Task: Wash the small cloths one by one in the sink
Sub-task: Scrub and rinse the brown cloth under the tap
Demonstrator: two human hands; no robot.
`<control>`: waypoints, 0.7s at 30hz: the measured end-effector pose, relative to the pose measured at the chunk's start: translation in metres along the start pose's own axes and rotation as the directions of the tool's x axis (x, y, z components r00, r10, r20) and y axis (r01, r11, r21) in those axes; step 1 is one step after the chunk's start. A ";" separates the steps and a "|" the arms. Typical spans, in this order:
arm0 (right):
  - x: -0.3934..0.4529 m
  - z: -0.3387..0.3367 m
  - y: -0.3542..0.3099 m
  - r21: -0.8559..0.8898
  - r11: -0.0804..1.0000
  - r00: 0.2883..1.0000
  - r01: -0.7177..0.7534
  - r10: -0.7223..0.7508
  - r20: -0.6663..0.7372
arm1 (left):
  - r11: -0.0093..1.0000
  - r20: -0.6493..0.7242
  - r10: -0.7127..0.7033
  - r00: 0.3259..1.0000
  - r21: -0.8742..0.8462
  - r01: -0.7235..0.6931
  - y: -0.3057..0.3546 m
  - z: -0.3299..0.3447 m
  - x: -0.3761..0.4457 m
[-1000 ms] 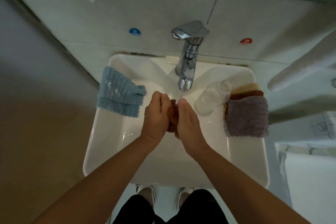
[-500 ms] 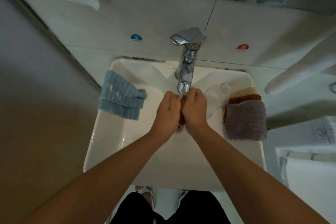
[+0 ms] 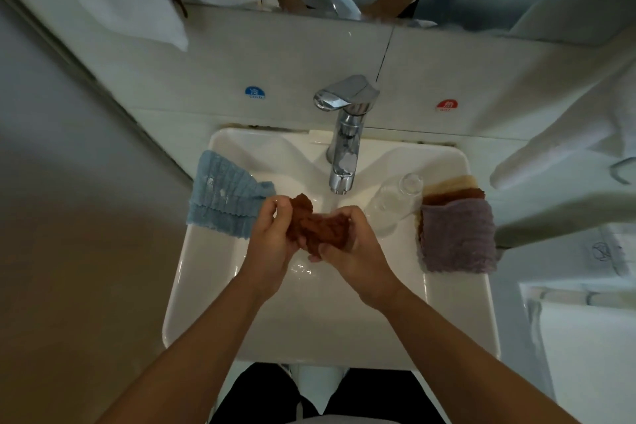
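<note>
Brown cloth (image 3: 318,225) now spread out between both hands just below the faucet (image 3: 344,134) spout; half a second ago hands were pressed together hiding it. Left hand (image 3: 272,237) and right hand (image 3: 351,248) each grip an end. Scrubbing mid-way; purple cloth stack (image 3: 457,237) right of faucet waits.

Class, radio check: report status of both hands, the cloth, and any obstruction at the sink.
Left hand and right hand both grip brown cloth under faucet. Glass close beside right hand. Nothing blocking.
</note>
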State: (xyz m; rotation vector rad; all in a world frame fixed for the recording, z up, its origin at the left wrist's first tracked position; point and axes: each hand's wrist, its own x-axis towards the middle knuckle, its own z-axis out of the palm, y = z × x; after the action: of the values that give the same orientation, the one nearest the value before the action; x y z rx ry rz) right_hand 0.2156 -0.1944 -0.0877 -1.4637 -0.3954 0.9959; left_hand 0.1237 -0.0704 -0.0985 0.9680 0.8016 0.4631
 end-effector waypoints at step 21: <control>0.009 -0.004 -0.002 -0.466 0.831 0.932 0.304 -0.360 -0.033 | 0.929 0.104 -0.279 0.955 0.282 0.241 0.002 0.021 -0.011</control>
State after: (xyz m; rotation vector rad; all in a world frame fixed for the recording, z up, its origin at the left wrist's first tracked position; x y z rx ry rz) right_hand 0.2241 -0.1904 -0.0898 -1.7857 -0.8100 0.5448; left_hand 0.1331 -0.0880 -0.0861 1.1111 0.8624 0.0525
